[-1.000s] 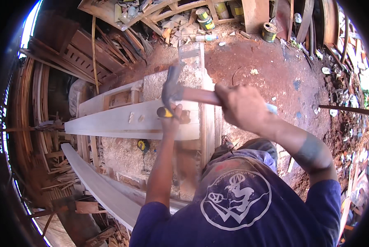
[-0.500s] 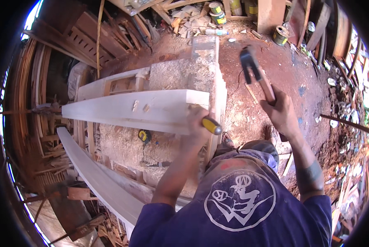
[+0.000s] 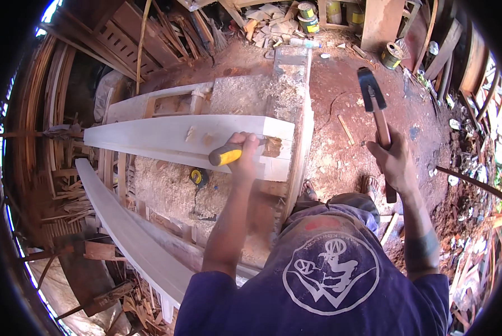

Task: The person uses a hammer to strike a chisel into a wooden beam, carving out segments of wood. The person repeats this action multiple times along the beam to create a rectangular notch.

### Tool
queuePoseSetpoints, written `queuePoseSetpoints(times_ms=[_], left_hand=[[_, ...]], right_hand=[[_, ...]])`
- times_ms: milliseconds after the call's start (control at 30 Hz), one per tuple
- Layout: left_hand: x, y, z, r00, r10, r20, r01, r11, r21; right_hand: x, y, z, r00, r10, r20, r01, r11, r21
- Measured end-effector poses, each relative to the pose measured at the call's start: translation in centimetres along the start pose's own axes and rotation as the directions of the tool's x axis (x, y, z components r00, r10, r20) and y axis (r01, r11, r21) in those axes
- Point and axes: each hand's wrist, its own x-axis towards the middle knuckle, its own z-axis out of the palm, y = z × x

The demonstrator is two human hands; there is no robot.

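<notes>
The person's left hand (image 3: 245,154) is closed around a chisel (image 3: 234,152) with a yellow and black handle. The chisel lies across a long white wooden beam (image 3: 172,137), with its tip at a rough brown notch (image 3: 272,147) cut near the end of the beam. The beam rests on a desk (image 3: 167,190) covered in sawdust. A small yellow tape measure (image 3: 196,177) sits in the sawdust just below the beam.

The right hand (image 3: 397,162) is closed around the wooden handle of a hammer (image 3: 374,106). The hammer is held up in the air, with its dark head pointing away from the person. It is well apart from the chisel, over the red dirt floor (image 3: 340,89).

A second long pale plank (image 3: 127,229) curves along the left side of the desk. Some round tins (image 3: 307,11) stand at the far end, near a pile of wood scraps (image 3: 267,25).
</notes>
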Motion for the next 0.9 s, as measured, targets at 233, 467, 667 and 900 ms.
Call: queuePoseSetpoints(times_ms=[233,467,667,900], left_hand=[[0.1,-2.0,1.7,0.972,0.193,0.136,-0.221,0.946,0.238],[0.8,-3.8,1.0,0.943,0.293,0.160,-0.327,0.708,0.626],[0.8,-1.4,2.9,0.948,0.285,0.139,-0.317,0.830,0.460],[0.6,-1.0,3.6,0.977,0.132,0.169,-0.196,0.869,0.455]], right_hand=[[-1.2,-1.5,0.9,0.956,-0.284,0.079,0.294,0.936,-0.194],[-2.6,-7.6,4.0,0.604,-0.780,0.166,0.790,0.557,-0.256],[-1.8,-10.6,2.5,0.677,-0.637,0.367,0.713,0.446,-0.542],[-0.8,-8.2,4.1,0.770,-0.474,0.428,0.638,0.565,-0.523]])
